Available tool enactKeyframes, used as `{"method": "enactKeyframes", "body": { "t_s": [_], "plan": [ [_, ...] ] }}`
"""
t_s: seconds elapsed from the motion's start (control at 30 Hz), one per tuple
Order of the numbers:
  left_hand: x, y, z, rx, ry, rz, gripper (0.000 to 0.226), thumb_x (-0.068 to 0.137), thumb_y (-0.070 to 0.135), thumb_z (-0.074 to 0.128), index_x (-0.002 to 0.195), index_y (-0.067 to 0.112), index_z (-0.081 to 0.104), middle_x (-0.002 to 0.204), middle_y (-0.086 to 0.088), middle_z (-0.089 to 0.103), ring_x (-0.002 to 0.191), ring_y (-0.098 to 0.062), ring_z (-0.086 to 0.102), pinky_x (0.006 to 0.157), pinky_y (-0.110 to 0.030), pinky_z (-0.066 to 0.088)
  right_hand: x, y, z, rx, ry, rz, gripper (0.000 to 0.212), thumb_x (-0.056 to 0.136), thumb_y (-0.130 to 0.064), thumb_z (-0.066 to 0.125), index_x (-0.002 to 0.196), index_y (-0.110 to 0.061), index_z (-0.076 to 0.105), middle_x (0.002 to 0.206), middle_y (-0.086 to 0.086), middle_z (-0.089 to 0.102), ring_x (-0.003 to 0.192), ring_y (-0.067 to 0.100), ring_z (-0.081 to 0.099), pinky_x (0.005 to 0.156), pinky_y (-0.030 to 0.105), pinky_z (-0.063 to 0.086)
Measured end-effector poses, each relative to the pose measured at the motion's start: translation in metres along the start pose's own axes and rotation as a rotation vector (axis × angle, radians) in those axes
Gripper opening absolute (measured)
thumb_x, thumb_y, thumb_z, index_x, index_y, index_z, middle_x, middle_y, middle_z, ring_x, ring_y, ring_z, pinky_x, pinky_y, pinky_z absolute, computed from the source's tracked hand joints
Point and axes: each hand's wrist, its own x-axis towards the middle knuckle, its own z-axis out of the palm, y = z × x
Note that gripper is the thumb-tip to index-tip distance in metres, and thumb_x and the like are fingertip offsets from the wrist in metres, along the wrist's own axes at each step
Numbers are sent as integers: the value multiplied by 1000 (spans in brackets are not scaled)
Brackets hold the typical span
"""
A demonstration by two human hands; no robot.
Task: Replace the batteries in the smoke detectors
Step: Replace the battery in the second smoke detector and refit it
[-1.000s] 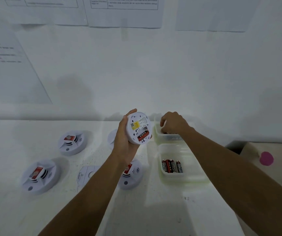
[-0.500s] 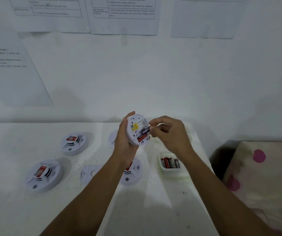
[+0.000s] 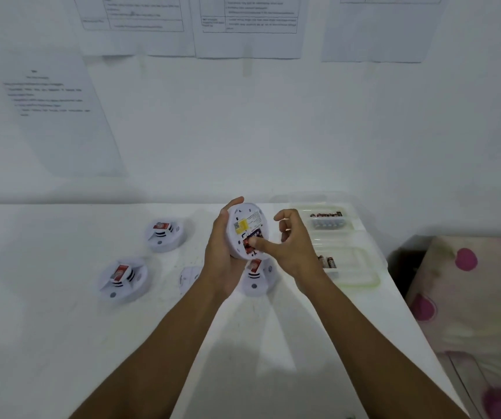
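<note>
Hands meet just above the worktop in the head view, the only one given. The left hand is wrapped round the rim of a smoke detector. It holds the detector tilted with its back to the camera, probably so the open battery bay faces the person and stays steady under pressure. The right hand holds nothing. Its thumb is stretched out and presses on a red battery in that bay, with the other fingers loosely curled clear of the casing. This looks like seating the cell against its contacts.

Two clear trays sit just right of the hands, within easy reach. The far tray carries a row of batteries, the near tray only a few. They probably keep fresh and spent cells apart, though which is which cannot be told.

Three more detectors lie dome up on the worktop, each with a red tag: a far detector, a left detector and a near detector, the last just below the held one.

The thumb covers much of the bay, so the number of cells, their polarity and whether this one is fully home are hidden. A flat white disc, perhaps a removed cover, is partly behind the left forearm. The right wrist hides part of the near tray. Printed sheets on the wall are too blurred to read, and a spotted cushion is cut off at the right edge.
</note>
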Motion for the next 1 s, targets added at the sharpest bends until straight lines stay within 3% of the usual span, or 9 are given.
{"method": "enactKeyframes", "body": {
  "t_s": [0.1,0.23,0.4,0.5,0.6,0.8,0.87,0.93,1.0],
  "plan": [
    [-12,15,-22,9,-17,-12,42,95,40,43,131,22,56,131,-9,60,119,-27,57,101,-42,46,-3,-2,20,-50,-13,-18,62,64,-34,90,107,-20,48,92,-10,46,84,1,46,73,20,41],
    [-23,39,-64,-28,9,34,47,84,43,51,124,21,58,118,-8,66,108,-26,62,98,-47,46,-5,-1,50,-305,-50,-235,37,74,-38,82,95,-24,54,90,-11,57,82,3,48,70,15,40],
    [-28,68,-117,-54,54,43,35,100,41,37,121,24,58,121,-7,64,108,-27,61,79,-43,57,-3,8,90,-782,-428,-499,31,86,-33,70,113,-18,65,114,-4,67,105,16,55,91,37,46],
    [-32,78,-133,-52,53,36,36,102,40,33,121,25,58,120,-5,66,108,-25,62,79,-42,57,0,10,115,-885,-582,-490,38,85,-35,71,118,-18,65,118,0,67,108,18,56,88,36,46],
    [-35,83,-142,-38,38,30,35,99,41,36,120,26,60,118,-3,68,106,-24,63,87,-44,51,5,9,128,-907,-637,-462,41,80,-34,76,114,-15,66,109,3,70,96,21,62,74,29,44],
    [-30,86,-158,-37,26,45,36,99,41,37,114,26,66,119,-5,68,105,-25,65,87,-46,51,2,5,130,-962,-534,-549,35,83,-32,66,113,-15,63,95,2,75,72,16,62,65,24,45],
    [-27,87,-162,-31,11,50,39,99,41,36,107,28,72,117,-5,69,104,-24,65,84,-44,52,1,4,126,-787,-399,-497,25,84,-27,66,107,-17,65,90,-3,77,72,14,68,68,31,56],
    [-24,86,-163,-42,7,48,40,98,42,36,103,29,73,113,-4,70,103,-24,65,83,-43,53,0,2,117,-536,-226,-396,16,82,-14,67,97,-18,67,74,-5,74,65,15,68,65,38,58],
    [-22,83,-160,-58,30,34,38,96,43,37,107,28,70,112,-3,70,104,-24,62,86,-43,52,-3,-6,108,-300,-113,-257,15,82,-8,69,92,-17,67,68,-3,72,64,14,68,70,36,58]
  ]
}}
